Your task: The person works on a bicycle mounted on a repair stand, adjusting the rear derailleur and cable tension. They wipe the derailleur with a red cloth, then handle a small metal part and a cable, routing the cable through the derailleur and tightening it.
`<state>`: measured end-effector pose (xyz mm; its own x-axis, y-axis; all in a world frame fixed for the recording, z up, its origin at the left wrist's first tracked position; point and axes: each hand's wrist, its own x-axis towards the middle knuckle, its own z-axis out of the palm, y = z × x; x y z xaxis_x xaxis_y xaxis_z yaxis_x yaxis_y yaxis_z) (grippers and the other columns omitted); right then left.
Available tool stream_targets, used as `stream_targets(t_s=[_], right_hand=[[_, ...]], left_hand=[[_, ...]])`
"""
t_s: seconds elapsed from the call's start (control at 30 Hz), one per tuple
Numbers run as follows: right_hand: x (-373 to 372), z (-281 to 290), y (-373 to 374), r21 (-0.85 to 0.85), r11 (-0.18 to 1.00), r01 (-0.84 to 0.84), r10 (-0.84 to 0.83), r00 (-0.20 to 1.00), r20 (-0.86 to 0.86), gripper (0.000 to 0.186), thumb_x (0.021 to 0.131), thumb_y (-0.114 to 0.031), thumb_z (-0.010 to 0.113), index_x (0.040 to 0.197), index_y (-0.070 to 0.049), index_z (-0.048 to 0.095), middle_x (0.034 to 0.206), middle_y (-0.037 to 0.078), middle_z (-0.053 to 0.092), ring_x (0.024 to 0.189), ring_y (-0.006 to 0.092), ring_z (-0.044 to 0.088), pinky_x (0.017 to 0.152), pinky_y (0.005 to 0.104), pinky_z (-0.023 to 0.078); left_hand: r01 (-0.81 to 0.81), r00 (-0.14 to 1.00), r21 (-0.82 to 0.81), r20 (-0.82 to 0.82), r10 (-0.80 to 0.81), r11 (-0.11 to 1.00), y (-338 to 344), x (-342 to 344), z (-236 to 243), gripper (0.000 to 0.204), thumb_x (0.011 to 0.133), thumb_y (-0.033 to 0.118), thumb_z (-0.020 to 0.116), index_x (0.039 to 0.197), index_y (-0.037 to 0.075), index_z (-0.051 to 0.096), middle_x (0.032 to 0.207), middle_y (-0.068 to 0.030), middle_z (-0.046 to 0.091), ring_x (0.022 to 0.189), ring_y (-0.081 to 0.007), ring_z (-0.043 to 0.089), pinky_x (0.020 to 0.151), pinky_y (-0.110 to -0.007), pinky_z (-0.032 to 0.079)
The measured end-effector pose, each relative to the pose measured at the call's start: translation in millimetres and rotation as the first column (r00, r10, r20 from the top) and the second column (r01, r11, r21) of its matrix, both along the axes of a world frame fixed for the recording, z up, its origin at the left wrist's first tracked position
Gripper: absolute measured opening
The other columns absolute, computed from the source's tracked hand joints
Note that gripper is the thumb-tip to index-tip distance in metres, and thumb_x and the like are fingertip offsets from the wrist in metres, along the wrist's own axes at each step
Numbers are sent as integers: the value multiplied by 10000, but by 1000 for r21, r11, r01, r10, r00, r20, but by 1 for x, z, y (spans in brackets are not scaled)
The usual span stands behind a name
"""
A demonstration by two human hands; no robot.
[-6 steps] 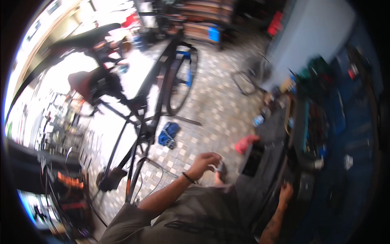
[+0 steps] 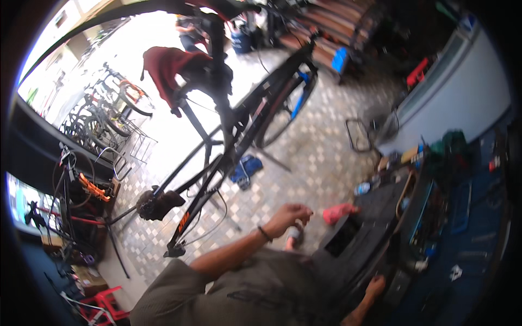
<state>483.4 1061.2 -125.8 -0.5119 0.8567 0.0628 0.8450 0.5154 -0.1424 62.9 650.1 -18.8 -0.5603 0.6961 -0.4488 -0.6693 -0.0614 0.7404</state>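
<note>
My left hand (image 2: pixel 286 219), a dark band at its wrist, hangs in front of my body. Its fingers curl loosely with a gap to the thumb, and I see nothing held. My right hand (image 2: pixel 375 285) is closed beside the edge of the dark workbench; what it grips, if anything, is hidden. Ahead to the left, a black bicycle frame (image 2: pixel 239 127) is held up off the floor, tilted. A red cloth (image 2: pixel 163 70) hangs near its upper part. A dark fuzzy cover (image 2: pixel 159 205) sits at the end of a bar by the frame.
Tools lie on the blue bench top (image 2: pixel 462 217) at the right. A pink-red cloth (image 2: pixel 338 213) rests by a dark tray. On the tiled floor (image 2: pixel 326 146) are a blue object (image 2: pixel 246 171) and a fan (image 2: pixel 383 126). Other bicycles (image 2: pixel 98 122) stand at the far left.
My view has swung left, so the bicycle and bench sit farther right in the picture. My left hand stays loosely curled; my right hand remains by the bench edge.
</note>
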Motion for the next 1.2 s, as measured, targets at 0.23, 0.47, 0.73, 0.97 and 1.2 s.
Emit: stream_targets(t_s=[0.23, 0.47, 0.73, 0.97, 1.2], right_hand=[[-250, 53, -116, -473, 699, -536, -64, 612, -788, 164, 1001, -77, 733, 1115, -17, 631, 962, 41, 674, 744, 131, 678, 670, 275, 584], [-408, 194, -334, -431, 152, -889, -45, 430, -902, 165, 944, -15, 802, 1086, 4, 720, 955, 81, 772, 858, 151, 751, 802, 290, 613], [-443, 215, -392, -313, -49, -948, -35, 315, -948, 199, 913, 76, 793, 1080, 13, 705, 985, 77, 742, 934, 154, 736, 842, 285, 607], [-453, 231, -448, -215, -158, -964, 59, 208, -976, 170, 862, 86, 832, 971, -13, 749, 961, 65, 743, 895, 134, 707, 810, 283, 569], [-459, 236, -505, -214, -144, -966, -6, 217, -976, 190, 859, 58, 850, 1012, -9, 759, 958, 56, 741, 875, 122, 706, 803, 269, 555]], left_hand=[[-308, 926, -59, -246, 286, 949, -56, -11, 37, 268, 1021, 267, 732, 1112, 14, 733, 921, -24, 713, 825, -98, 679, 674, -274, 561], [-551, 723, 110, -433, 539, 827, -91, -29, 91, 286, 1020, 253, 750, 1089, -24, 729, 876, -51, 742, 744, -105, 692, 623, -260, 560], [-728, 531, 252, -381, 757, 638, -134, -21, 124, 223, 1020, 177, 750, 1076, -38, 736, 844, -70, 738, 730, -120, 695, 614, -268, 568], [-835, 406, 225, -364, 838, 502, -169, 0, 132, 203, 1025, 153, 741, 1093, -38, 734, 897, -81, 745, 739, -123, 694, 637, -269, 571], [-815, 389, 267, -405, 827, 514, -234, -5, 140, 199, 1037, 146, 733, 1109, -39, 736, 911, -82, 754, 751, -112, 694, 641, -258, 574]])
